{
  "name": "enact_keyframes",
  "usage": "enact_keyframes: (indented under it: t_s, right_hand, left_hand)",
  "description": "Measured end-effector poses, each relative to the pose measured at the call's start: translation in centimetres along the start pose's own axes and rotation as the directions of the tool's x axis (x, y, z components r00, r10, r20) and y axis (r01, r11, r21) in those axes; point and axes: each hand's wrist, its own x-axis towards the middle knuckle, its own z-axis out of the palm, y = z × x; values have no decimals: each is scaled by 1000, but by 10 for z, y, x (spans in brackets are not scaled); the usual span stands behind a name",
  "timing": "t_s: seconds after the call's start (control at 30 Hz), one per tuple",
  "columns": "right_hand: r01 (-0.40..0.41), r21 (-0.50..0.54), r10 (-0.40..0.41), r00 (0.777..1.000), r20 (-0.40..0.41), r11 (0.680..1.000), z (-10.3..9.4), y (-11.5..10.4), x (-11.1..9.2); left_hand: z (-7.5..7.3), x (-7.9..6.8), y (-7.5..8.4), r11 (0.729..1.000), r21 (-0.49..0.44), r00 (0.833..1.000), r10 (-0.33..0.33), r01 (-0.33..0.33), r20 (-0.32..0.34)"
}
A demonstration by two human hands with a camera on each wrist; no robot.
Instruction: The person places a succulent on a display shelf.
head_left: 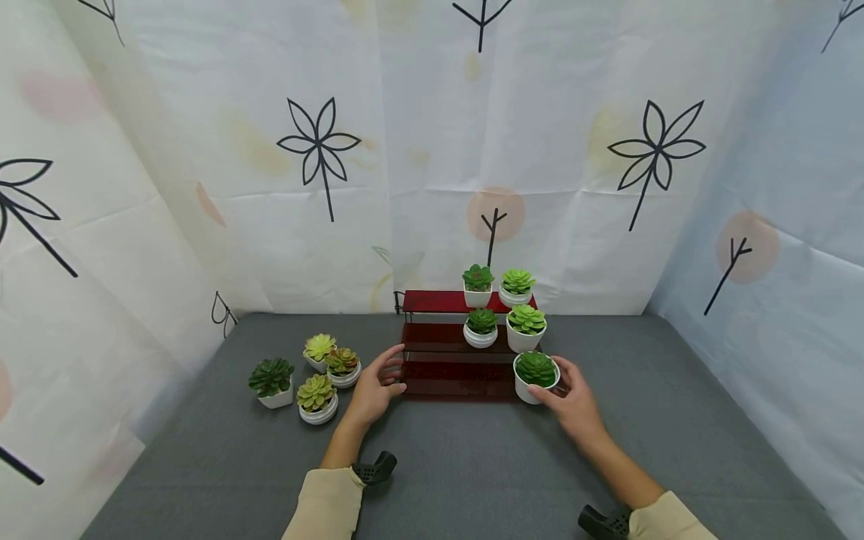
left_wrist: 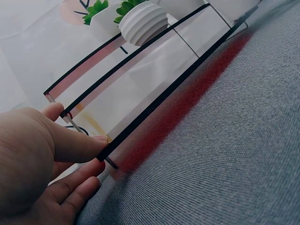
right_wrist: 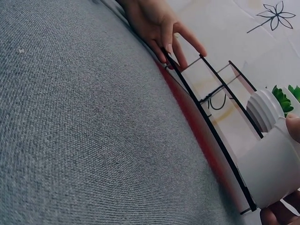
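Hands at work on a three-step red stand (head_left: 445,379) that sits on a grey counter (head_left: 472,465) against a leaf-print backdrop. The right hand (head_left: 574,401) has its fingers curled round a white pot (head_left: 535,377) holding a green succulent; the pot sits at the right end of the bottom step, its base at or just above the shelf, too close to call from the head view. The left hand (head_left: 374,386) steadies the stand's left end, thumb and fingers pinching the bottom step's dark edge, as the left wrist view shows. Four more pots already fill the right ends of the middle and top steps, two on each. Four others (head_left: 307,375) wait in a cluster on the counter, just left of the left hand. The step in hand looks like setting this pot on the bottom shelf. Next would likely come letting go cleanly without tipping it, then reaching left for another pot.
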Motion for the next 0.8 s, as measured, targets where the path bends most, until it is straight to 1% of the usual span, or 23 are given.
enact_keyframes:
  t_s: [0.13,0.5,0.8]
  right_hand:
    - [0,-16,0,1000,9,1000,2,0,1]
    - [15,-9,-15,1000,19,1000,4,1,3]
    - [37,-1,-37,999,6,999,7,5,6]
  left_hand:
    - [0,0,0,1000,2,1000,-3,3,1]
    - [1,-1,0,1000,11,1000,-6,6,-4]
    - [0,-1,1,1000,13,1000,-13,13,-7]
